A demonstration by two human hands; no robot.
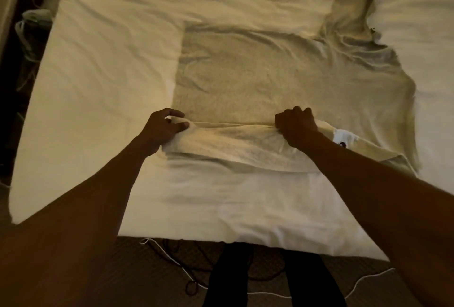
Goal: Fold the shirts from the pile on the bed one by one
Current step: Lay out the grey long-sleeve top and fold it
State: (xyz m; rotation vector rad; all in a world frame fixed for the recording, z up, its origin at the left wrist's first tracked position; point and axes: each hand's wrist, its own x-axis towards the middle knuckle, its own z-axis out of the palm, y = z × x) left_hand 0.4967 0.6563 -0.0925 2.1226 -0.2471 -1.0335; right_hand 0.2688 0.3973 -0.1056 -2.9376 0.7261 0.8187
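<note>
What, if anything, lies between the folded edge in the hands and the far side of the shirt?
Nothing visible. The left hand and right hand grip the near edge of the shirt; the flat cloth beyond is bare, only wrinkled. One sleeve lies off to the far right.

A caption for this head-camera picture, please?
Left hand and right hand grip the near edge of a shirt spread on the bed.

Dim, warm yellow light; soft overall blur, dark left edge, wide-angle bending.

No legible txt; mark (342, 137) on shirt (270, 80) too blurry.
</note>
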